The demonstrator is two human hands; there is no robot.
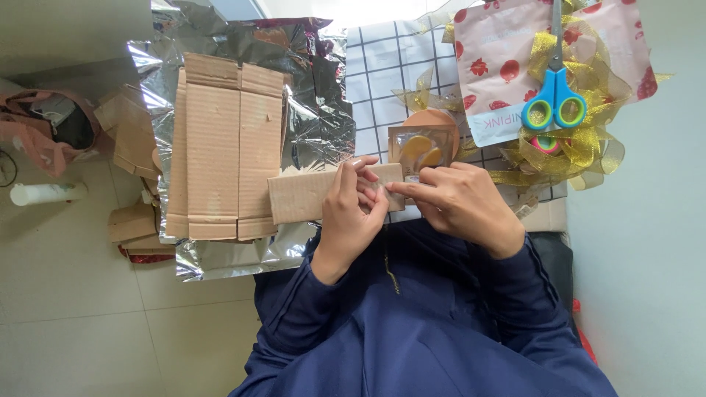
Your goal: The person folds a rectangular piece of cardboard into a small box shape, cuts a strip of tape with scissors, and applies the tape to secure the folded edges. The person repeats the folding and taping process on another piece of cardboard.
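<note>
Cardboard strip (309, 195) sat in front of the person's chest, held flat and roughly level between both hands, above the lap in a dark blue zip top (412, 323). Left hand (351, 213) gripped the strip from below, thumb and fingers (360, 176) wrapped over its right portion. Right hand (463, 202) pinched the strip's right end, fingertips meeting the left hand's at the same spot. Both hands clenched on the strip, neither released.

Around it:
- folded corrugated cardboard sheet (224, 147) lay flat just left of the strip, on crinkled silver foil (316, 117); strip's left end overlapped the sheet's lower right corner
- clear packet with orange-yellow pieces (421, 149) lay just beyond the hands, on a white cloth with dark grid lines (386, 66)
- scissors with blue and green handles (557, 95) rested on a tangle of gold ribbon (588, 147) and a pink pouch with red fruit print (507, 66), well right of the hands
- cardboard offcuts (132, 220) and a pink bag (44, 129) on the tiled floor (73, 294) to the far left, a white tube (44, 193) beside them

Whether the strip touched the packet, could not tell
</note>
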